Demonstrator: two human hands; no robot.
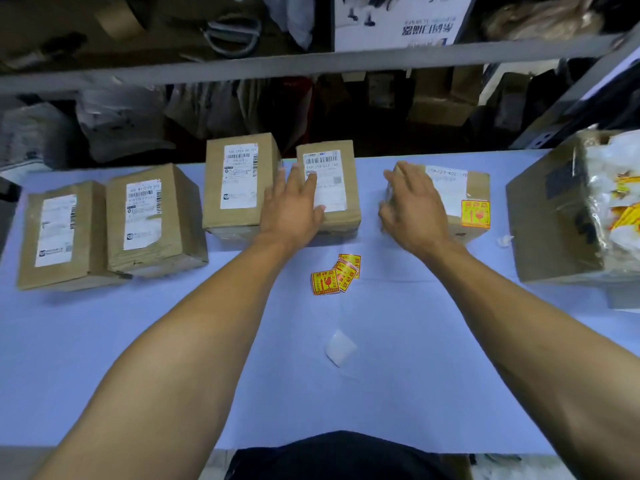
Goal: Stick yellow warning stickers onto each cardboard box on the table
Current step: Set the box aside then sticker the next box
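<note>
From the head view, five cardboard boxes stand in a row along the far side of the worktop (398, 393). The left hand (291, 209) lies flat on the fourth box (341, 202), fingers (310, 183) straight and slightly spread over its white label. Just right of that box, the right hand (414, 206) rests on the fifth box (464, 199), fingers loosely spread; this box carries a yellow sticker (475, 214) on its near right corner. Nearer than the fourth box, loose stickers (337, 273) lie in a small pile, and nearer again lies a backing paper (341, 348).
</note>
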